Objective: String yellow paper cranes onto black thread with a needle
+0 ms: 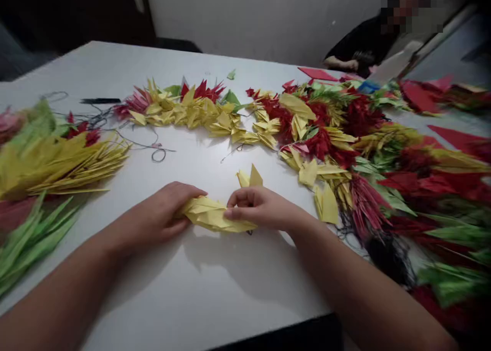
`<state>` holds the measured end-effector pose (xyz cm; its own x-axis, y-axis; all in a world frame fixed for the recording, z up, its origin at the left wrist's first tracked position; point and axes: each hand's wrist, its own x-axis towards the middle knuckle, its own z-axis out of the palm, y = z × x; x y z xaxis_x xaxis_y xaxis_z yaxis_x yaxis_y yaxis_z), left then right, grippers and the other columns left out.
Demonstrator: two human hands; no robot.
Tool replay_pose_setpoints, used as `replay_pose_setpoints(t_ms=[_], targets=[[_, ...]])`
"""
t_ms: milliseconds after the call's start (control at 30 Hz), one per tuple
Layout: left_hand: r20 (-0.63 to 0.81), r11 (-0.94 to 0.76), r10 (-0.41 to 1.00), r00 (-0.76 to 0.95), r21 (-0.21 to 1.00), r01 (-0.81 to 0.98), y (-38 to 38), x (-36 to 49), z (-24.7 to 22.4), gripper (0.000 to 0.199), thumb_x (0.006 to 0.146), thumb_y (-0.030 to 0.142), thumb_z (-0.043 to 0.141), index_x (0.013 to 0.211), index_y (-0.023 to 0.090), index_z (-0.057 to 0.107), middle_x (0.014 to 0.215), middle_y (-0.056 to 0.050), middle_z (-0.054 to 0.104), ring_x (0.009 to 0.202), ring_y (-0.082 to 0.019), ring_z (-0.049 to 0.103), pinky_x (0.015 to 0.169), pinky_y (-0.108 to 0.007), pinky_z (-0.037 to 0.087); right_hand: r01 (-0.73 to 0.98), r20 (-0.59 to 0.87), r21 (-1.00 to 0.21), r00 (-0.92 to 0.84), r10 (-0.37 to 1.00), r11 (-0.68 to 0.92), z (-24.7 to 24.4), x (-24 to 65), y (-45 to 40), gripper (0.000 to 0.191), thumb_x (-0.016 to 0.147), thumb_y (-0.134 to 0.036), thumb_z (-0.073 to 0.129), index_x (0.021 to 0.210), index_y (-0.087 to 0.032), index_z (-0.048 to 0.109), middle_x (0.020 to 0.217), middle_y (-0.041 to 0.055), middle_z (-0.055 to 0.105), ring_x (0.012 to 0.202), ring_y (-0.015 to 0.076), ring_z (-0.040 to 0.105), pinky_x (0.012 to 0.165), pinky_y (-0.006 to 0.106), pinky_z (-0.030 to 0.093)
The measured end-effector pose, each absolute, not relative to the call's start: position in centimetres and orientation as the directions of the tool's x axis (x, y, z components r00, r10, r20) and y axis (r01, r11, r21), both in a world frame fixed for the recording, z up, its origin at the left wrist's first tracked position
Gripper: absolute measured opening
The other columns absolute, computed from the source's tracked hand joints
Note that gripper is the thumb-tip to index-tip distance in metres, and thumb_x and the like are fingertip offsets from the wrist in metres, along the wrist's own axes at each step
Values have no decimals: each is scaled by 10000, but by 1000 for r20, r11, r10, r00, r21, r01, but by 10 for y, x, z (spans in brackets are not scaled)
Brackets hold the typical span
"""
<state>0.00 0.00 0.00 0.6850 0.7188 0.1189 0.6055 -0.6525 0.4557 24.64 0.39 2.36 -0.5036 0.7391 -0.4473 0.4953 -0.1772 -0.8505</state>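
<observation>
Gripping a long cluster of folded yellow paper pieces [207, 215] in the left hand [166, 207]; pinching its right part with the right hand [259, 207]. Held over the near middle of a white table [207, 289].

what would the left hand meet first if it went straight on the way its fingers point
Most likely the right hand, at the other end of the yellow folded paper that the left hand holds, though depth is hard to judge here.
</observation>
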Motion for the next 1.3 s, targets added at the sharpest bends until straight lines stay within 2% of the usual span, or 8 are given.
replay_pose_setpoints(t_ms=[167, 267, 433, 533, 700, 933, 1067, 1300], targets=[[113, -677, 695, 710, 435, 593, -6, 6, 3, 395, 835, 166, 454, 1228, 196, 482, 1102, -58, 606, 1048, -189, 539, 900, -302, 419, 523, -443, -837, -478, 759, -160, 22, 241, 3, 316, 700, -449, 699, 755, -155, 595, 506, -82, 385, 460, 40, 329, 430, 199, 226], [124, -700, 678, 724, 411, 585, -11, 8, 4, 465, 827, 163, 464, 1291, 196, 437, 1187, -69, 585, 1128, -201, 508, 959, -319, 391, 529, -439, -836, -492, 752, -142, 22, 239, 3, 298, 694, -421, 714, 733, -152, 592, 507, -81, 392, 464, 37, 324, 434, 198, 225], [165, -756, 638, 752, 316, 573, -16, 16, 2, 654, 797, 419, 624, 1362, 203, 373, 1290, -104, 551, 1189, -270, 486, 988, -387, 365, 515, -430, -847, -524, 735, -129, 18, 235, 1, 291, 713, -419, 693, 752, -149, 592, 531, -70, 418, 478, 44, 339, 436, 203, 233], [212, -780, 616, 759, 302, 548, -13, 25, 0, 592, 825, 556, 560, 1265, 174, 456, 1190, -118, 613, 1091, -261, 556, 926, -386, 397, 474, -384, -875, -556, 737, -99, 15, 231, -1, 286, 735, -422, 670, 751, -150, 584, 552, -62, 429, 498, 50, 354, 446, 205, 252], [227, -768, 634, 739, 292, 569, -6, 28, -4, 378, 909, 469, 470, 1139, 174, 528, 990, -78, 674, 907, -219, 618, 794, -349, 429, 425, -377, -891, -496, 783, -160, 17, 233, -2, 341, 721, -469, 690, 815, -174, 549, 554, -71, 439, 487, 52, 362, 442, 198, 259], [218, -761, 639, 737, 316, 566, -6, 25, -2, 344, 894, 435, 496, 1149, 208, 539, 973, -63, 675, 885, -214, 609, 778, -341, 429, 96, -219, -975, -551, 805, -200, 20, 235, -4, 341, 774, -493, 635, 820, -198, 471, 490, -107, 392, 428, 37, 274, 405, 183, 185], [209, -785, 609, 765, 297, 544, -8, 28, -4, 363, 876, 398, 523, 1196, 227, 526, 1020, -68, 670, 909, -224, 603, 810, -366, 432, 29, -183, -979, -573, 799, -204, 19, 230, -5, 330, 766, -460, 657, 834, -201, 464, 490, -107, 422, 420, 37, 290, 395, 176, 193], [146, -653, 735, 663, 416, 632, -5, 22, 1, 349, 876, 452, 483, 1095, 198, 582, 985, -67, 661, 892, -216, 599, 779, -325, 443, -186, -123, -960, -396, 910, -210, 26, 243, -1, 325, 703, -366, 723, 783, -210, 450, 477, -128, 305, 393, 20, 169, 386, 182, 116]])
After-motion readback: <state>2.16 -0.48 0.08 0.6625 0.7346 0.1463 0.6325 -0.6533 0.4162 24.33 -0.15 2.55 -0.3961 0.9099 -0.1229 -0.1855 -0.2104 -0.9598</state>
